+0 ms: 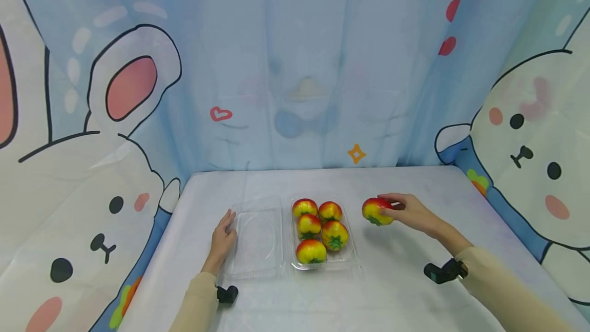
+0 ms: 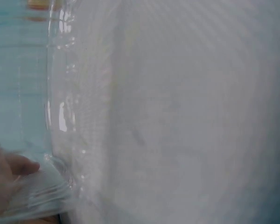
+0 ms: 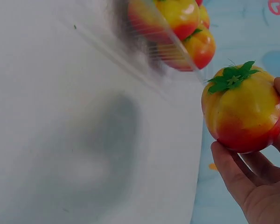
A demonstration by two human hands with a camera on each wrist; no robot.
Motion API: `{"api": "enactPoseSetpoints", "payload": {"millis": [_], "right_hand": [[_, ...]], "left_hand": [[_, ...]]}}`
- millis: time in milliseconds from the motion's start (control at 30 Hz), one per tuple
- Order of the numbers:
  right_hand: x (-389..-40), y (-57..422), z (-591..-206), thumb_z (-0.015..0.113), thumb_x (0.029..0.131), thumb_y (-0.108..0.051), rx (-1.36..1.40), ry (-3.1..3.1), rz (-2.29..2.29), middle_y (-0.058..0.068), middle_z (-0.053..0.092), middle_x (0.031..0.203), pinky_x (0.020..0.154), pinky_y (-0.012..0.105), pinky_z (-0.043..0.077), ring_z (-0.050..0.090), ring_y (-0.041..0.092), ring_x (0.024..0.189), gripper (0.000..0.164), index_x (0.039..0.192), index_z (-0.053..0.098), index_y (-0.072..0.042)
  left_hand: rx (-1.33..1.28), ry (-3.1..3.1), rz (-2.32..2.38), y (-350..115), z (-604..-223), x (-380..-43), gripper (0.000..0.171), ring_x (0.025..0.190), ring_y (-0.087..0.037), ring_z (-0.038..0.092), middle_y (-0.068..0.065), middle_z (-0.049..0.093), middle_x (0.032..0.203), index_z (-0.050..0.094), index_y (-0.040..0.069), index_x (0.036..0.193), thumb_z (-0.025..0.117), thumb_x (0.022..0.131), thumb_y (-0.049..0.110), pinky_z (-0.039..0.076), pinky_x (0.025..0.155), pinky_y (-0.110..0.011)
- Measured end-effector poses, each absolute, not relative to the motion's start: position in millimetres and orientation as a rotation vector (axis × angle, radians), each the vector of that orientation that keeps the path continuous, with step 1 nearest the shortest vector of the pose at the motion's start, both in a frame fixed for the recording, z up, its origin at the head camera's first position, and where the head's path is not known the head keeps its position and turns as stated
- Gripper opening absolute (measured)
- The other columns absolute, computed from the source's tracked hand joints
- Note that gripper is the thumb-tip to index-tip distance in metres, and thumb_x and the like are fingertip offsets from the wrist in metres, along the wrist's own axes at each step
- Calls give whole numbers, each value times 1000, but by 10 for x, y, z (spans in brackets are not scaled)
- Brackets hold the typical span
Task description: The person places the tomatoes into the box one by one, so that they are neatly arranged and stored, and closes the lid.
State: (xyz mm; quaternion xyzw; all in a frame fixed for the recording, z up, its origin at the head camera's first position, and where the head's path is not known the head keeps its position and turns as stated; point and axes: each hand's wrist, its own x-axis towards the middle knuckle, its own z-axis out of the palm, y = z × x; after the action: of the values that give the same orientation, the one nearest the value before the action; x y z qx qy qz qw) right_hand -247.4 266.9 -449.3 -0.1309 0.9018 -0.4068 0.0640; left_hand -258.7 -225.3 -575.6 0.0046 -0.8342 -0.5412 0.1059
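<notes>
Plastic tray: transparent, on the white tabletop, with five tomato-like fruits inside and a gap at the near right; another fruit placed there off-centre could ride up on its neighbours.
Held fruit: red and yellow with a green calyx, raised above the tabletop to the right of the tray and apart from it; carried left too low, it could knock the tray's right wall.
Right hand: grip holding that fruit by thumb and fingertips; its round, glossy skin could slip and roll away if the fingertips shift.
Left hand: touching the left edge of the lid; whether its grip pinches or merely rests cannot be told.
Lid: left of the tray, seemingly thin; a push could skid it and, if joined, jolt the tray.
</notes>
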Motion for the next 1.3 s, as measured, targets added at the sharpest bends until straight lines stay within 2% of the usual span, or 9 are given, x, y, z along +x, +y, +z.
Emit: {"api": "enactPoseSetpoints", "payload": {"millis": [533, 1000, 1300], "right_hand": [[-2555, 2368, -4500, 64, 95, -29, -472, 2686, -1256, 27, 60, 127, 86, 41, 60, 64, 35, 104, 55, 137, 51, 4], [-2521, 2090, -4556, 65, 94, -26, -630, 2642, -1246, 18, 66, 116, 82, 32, 60, 66, 24, 95, 42, 123, 60, 3], [-2499, 1985, -4519, 66, 93, -26, -672, 2577, -1240, 16, 65, 118, 81, 30, 59, 64, 24, 96, 39, 122, 62, 1]], "left_hand": [[0, -2475, -1582, -2251, -5757, -2582, 56, 140, -42, 35, -21, 32, 156, 47, -9, 140, 45, 84, -12, 28, 117, -48], [6, -2478, -1572, -2258, -5764, -2590, 56, 140, -41, 35, -20, 33, 156, 47, -8, 140, 45, 84, -12, 27, 118, -48], [7, -2467, -1582, -2261, -5747, -2588, 56, 141, -40, 34, -20, 33, 156, 48, -8, 140, 45, 84, -11, 26, 118, -48]]}}
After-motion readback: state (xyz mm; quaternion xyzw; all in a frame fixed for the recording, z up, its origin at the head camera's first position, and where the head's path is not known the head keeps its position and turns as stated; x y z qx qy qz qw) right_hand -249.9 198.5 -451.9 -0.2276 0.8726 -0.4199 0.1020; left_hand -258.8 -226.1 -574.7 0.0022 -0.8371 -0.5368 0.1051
